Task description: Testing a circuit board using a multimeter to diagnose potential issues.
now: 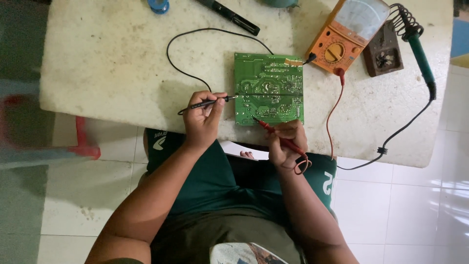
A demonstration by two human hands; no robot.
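Left hand pinching black probe, right hand gripping red probe, tips on green circuit board, centre frame. Probably light, stiff, fragile; best held by edges.

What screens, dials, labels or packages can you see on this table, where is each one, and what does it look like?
Analog multimeter: top right of the table, orange case, pale needle-scale window above a round selector dial.
Circuit board: table centre, green rectangle, fine pale markings; left hand holds a black probe at its left edge, right hand a red probe at its lower edge.
No packages in view.
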